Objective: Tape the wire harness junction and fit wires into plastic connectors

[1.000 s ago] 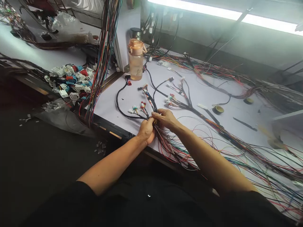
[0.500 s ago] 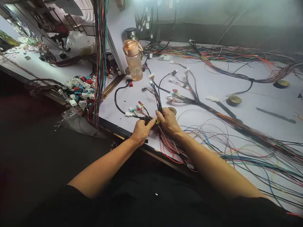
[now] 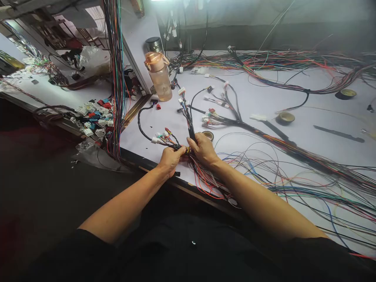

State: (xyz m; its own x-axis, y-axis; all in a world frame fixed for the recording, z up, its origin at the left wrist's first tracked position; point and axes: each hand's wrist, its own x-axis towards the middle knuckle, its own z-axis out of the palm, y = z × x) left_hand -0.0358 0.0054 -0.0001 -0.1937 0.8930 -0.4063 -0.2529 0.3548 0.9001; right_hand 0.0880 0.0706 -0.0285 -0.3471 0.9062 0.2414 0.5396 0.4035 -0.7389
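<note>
Head camera: the left hand [image 3: 170, 159] pinches one wire bunch [image 3: 175, 146]; the right hand [image 3: 203, 149] grips a second bunch [image 3: 190, 128]. Holding close to where they meet should limit splaying.

Readable text: none I can make out from my end.
Water bottle [image 3: 160, 80]: faint mark low on the side, too blurred for me to read.
Harness connectors [image 3: 182, 91]: too small on my feed to read any lettering.
Tape rolls [image 3: 284, 118]: nothing legible to me on cores or sides.
Connector pile [image 3: 100, 122]: too small, I can't read any.
</note>
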